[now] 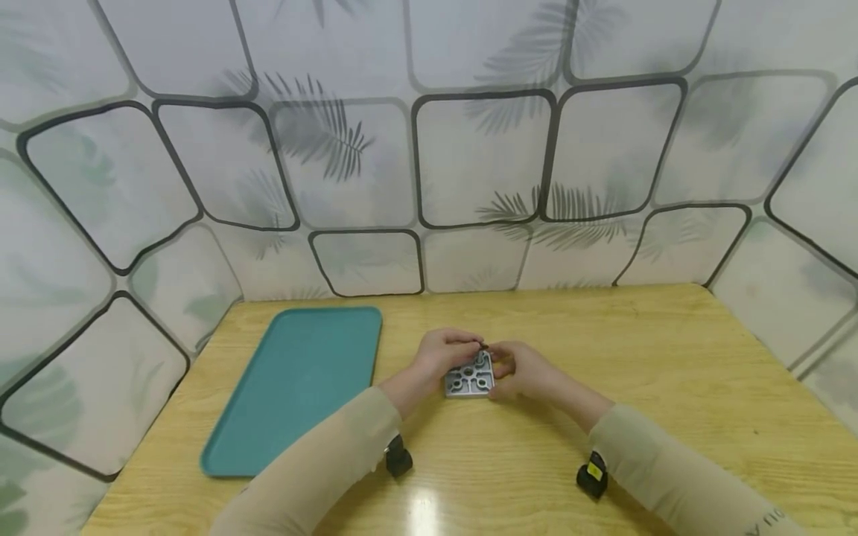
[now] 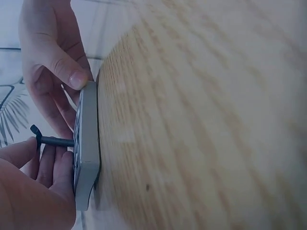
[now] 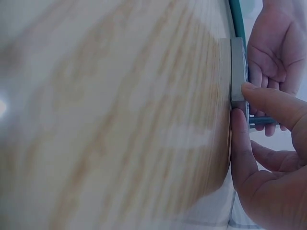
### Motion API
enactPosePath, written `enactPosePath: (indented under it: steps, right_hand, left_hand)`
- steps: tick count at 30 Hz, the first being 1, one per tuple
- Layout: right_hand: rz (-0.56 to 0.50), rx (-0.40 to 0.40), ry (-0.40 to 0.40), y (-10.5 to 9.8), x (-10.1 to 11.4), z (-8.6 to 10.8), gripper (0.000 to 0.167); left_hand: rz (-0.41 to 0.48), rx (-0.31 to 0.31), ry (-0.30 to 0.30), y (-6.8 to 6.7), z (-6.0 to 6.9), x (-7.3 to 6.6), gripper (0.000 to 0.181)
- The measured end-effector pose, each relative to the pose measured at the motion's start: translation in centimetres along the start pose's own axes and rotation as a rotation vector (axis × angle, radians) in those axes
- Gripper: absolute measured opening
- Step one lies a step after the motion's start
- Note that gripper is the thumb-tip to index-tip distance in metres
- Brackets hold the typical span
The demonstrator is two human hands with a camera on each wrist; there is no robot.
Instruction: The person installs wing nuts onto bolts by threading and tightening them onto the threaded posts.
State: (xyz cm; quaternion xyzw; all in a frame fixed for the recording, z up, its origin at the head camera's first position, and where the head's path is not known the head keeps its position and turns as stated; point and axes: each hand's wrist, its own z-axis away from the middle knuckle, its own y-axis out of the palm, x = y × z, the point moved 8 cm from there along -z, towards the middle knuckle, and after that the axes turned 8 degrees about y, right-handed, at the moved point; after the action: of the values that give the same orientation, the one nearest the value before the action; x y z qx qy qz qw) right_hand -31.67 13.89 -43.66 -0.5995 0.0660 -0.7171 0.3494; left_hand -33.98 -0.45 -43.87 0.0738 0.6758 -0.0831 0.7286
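A square grey metal plate [image 1: 469, 383] with round holes lies on the wooden table between the hands. From its far right corner a dark threaded bolt [image 2: 57, 141] with a wing-shaped head stands up. My left hand [image 1: 445, 353] pinches the bolt's head between thumb and fingers, other fingers close to the plate's face. My right hand [image 1: 526, 372] grips the plate's right edge, its thumb [image 3: 273, 103] on the rim and a finger against the side. In the left wrist view the plate [image 2: 88, 139] appears edge-on, bolt at right angles to it.
A teal tray [image 1: 302, 387] lies on the table to the left of the hands. Behind the table [image 1: 670, 372] hangs a pale patterned backdrop [image 1: 482, 164]. Small black devices [image 1: 398, 458] are strapped at both wrists.
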Motion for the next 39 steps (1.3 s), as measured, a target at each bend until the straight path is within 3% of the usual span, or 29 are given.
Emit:
enactPosePath:
  steps: [7,26,33,39]
  right_hand:
    - [0.004,-0.012,-0.005,-0.1,0.2,0.3,0.082]
    - [0.018,-0.015,-0.008,0.3,0.4,0.5,0.081]
    - [0.017,-0.02,0.0,0.4,0.3,0.5,0.081]
    - [0.01,-0.014,0.013,0.6,0.2,0.7,0.082]
  left_hand:
    - [-0.113,0.004,0.013,-0.1,-0.3,0.0,0.022]
    - [-0.119,0.043,0.071,-0.4,0.0,-0.1,0.021]
    - [-0.299,0.032,0.159,-0.9,0.2,-1.0,0.017]
    - [-0.252,0.053,0.135,-0.8,0.1,-0.5,0.019]
